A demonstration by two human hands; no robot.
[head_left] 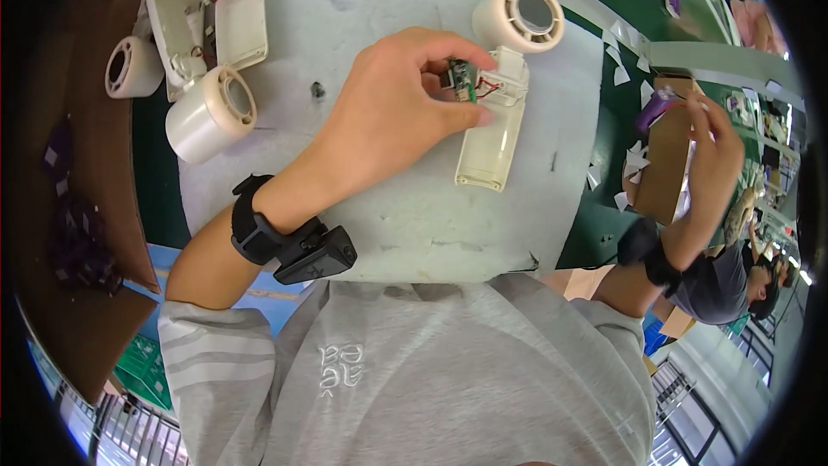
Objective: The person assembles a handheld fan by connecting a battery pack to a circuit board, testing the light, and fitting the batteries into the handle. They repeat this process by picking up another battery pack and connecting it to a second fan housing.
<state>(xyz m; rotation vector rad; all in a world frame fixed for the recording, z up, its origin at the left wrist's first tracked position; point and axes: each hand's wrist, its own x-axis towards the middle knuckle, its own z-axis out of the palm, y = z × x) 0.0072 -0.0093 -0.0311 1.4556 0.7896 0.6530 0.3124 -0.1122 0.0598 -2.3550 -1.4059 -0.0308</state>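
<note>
My left hand (388,91) pinches a small green circuit board (463,79) between thumb and fingers. Red wires (490,86) run from the board side into an opened cream handheld fan. The fan's round head (504,22) points away from me, and its hollow handle shell (490,147) lies toward me on the white foam mat (397,216). Off to the right, my right hand (718,142) holds a purple cylindrical battery (659,110) by one end, above a cardboard box. Part of that grip is hidden behind the fingers.
Several cream fans with opened handles (241,26) crowd the far left of the mat, one fan head (211,116) nearest me. A large cardboard box (95,121) with purple items stands left. White paper scraps (636,160) surround the small box (668,164) at right. A person (724,280) sits beyond.
</note>
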